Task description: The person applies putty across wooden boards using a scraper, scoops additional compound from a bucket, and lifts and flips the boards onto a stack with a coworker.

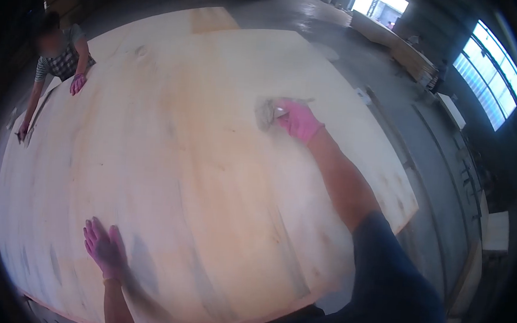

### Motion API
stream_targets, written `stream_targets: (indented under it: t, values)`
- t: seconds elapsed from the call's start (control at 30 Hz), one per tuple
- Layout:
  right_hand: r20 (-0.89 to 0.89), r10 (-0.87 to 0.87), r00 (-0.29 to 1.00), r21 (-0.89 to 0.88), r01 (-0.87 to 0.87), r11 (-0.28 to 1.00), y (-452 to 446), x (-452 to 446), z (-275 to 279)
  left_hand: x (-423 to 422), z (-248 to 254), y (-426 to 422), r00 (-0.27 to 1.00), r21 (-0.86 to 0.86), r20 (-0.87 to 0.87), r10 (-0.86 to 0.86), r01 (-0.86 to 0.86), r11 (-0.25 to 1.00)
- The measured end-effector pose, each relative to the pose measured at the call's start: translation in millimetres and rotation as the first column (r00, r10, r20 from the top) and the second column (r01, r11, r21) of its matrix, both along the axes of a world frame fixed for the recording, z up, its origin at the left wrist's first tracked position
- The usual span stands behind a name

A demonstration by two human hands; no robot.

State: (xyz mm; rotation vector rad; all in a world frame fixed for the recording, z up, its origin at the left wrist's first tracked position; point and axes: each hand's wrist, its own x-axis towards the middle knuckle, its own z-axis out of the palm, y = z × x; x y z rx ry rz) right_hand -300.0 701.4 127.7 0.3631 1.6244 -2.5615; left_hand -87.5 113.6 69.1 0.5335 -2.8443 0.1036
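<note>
Below both hands I see a wide wooden sheet [213,129], its grey smear [264,114] beside the right hand [299,122], which grips a small tool [280,112]. I judge that patch unfinished, dark streaks [144,265] untreated. The left hand [104,250] lies flat, fingers parted.

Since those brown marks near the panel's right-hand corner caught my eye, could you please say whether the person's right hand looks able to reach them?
Probably yes: nothing visible lies on the panel between the right hand and the brown marks, though the arm would likely need to draw back.
</note>
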Motion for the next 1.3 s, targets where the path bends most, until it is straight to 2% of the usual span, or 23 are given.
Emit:
stream_targets:
  t: [0.07,0.1,0.13,0.17,0.23,0.27,0.33,0.4,0.5,0.6,0.67,0.7,0.77,0.8,0.83,0.87,0.9,0.93,1.0,1.1,1.2,1.23,1.3]
  values:
    - [0.126,-0.073,0.989,-0.109,0.087,0.990,0.5,-59.0,-25.1,-9.6,5.8,9.7,1.000,0.051,0.005,0.001,-0.002,0.999]
    - [0.076,-0.033,0.997,0.167,0.019,0.986,2.7,-79.1,-21.5,-15.2,15.2,16.5,1.000,0.039,0.014,0.009,-0.010,0.999]
    - [0.034,0.022,0.999,0.430,-0.035,0.902,4.4,-88.0,-26.7,-13.9,16.3,20.2,1.000,0.025,0.022,0.017,-0.018,1.000]
    - [0.005,0.085,0.996,0.660,-0.067,0.748,4.8,-99.1,-32.8,-14.9,17.4,20.9,0.999,0.010,0.031,0.021,-0.021,1.000]
    - [0.052,0.317,0.947,0.889,-0.189,0.418,-10.4,-116.4,-24.0,-5.0,11.3,19.6,0.999,-0.008,0.033,0.010,-0.009,1.000]
    - [0.088,0.405,0.910,0.959,-0.187,0.212,-17.4,-128.4,-7.3,-9.7,6.1,21.1,1.000,-0.007,0.009,-0.008,0.008,1.000]
    - [-0.016,0.396,0.918,0.991,0.067,-0.115,-56.3,-85.1,10.4,-8.8,-3.7,18.3,1.000,0.024,0.005,0.013,-0.013,1.000]
    - [0.066,0.592,0.804,0.955,0.121,-0.270,-48.7,-82.6,-28.9,-12.4,-7.1,14.6,1.000,0.033,-0.009,0.008,-0.008,0.999]
    - [0.054,0.598,0.800,0.985,0.056,-0.163,-58.1,19.0,7.1,-9.3,-16.2,1.1,1.000,0.006,-0.005,-0.014,0.014,1.000]
    - [-0.016,0.598,0.801,0.962,0.176,-0.210,-48.4,100.4,-10.5,-15.1,-18.4,2.3,0.998,0.003,-0.055,-0.043,0.043,0.999]
    - [0.056,0.530,0.846,0.977,0.064,-0.205,-50.5,161.1,-8.6,-10.3,-20.9,-7.2,0.991,-0.013,-0.102,-0.082,0.081,0.997]
    - [0.090,0.496,0.863,0.979,0.014,-0.202,-52.3,190.2,-4.0,-2.7,-21.2,-23.6,0.974,-0.017,-0.116,-0.197,0.196,0.980]
    - [0.040,0.522,0.852,0.979,0.070,-0.189,-55.5,251.6,1.2,10.1,-21.5,-69.9,0.903,-0.021,-0.144,-0.405,0.407,0.913]
    - [0.013,0.533,0.846,0.980,0.097,-0.176,-55.3,273.3,1.2,25.9,-20.2,-99.5,0.912,0.192,-0.220,-0.346,0.388,0.901]
    - [0.093,0.470,0.878,0.979,0.004,-0.202,-51.2,282.6,2.3,41.4,-22.5,-139.0,0.962,0.080,-0.110,-0.251,0.261,0.962]
    - [0.174,0.404,0.898,0.972,-0.090,-0.219,-46.2,285.6,3.7,62.1,-33.0,-177.9,0.980,-0.009,-0.093,-0.176,0.176,0.984]
    - [0.254,0.341,0.905,0.956,-0.181,-0.232,-42.7,281.6,5.6,85.3,-23.4,-192.3,0.996,0.054,-0.055,-0.065,0.068,0.996]
    - [0.181,0.327,0.928,0.972,-0.119,-0.200,-44.4,263.4,7.3,97.5,-15.9,-191.0,0.996,-0.050,0.023,0.085,-0.084,0.995]
    - [0.032,0.292,0.956,0.990,0.010,-0.143,-53.8,221.7,3.8,100.0,-30.6,-213.7,0.999,-0.092,0.015,0.032,-0.031,0.995]
    - [0.053,0.366,0.929,0.992,-0.007,-0.127,-71.5,238.5,12.5,99.8,-25.0,-212.6,0.993,-0.070,0.097,0.069,-0.063,0.996]
    - [0.112,0.445,0.888,0.981,-0.029,-0.190,-69.2,301.8,13.5,108.0,-51.7,-238.0,0.996,0.130,-0.086,0.025,-0.014,0.991]
    - [0.178,0.393,0.902,0.984,-0.165,-0.065,-71.5,321.7,19.9,110.7,-41.1,-226.9,1.000,-0.041,0.002,0.007,-0.007,0.999]
    - [0.299,0.306,0.904,0.904,-0.371,0.213,-80.7,371.5,31.2,113.0,-48.2,-239.2,1.000,-0.026,-0.025,0.001,-0.002,1.000]
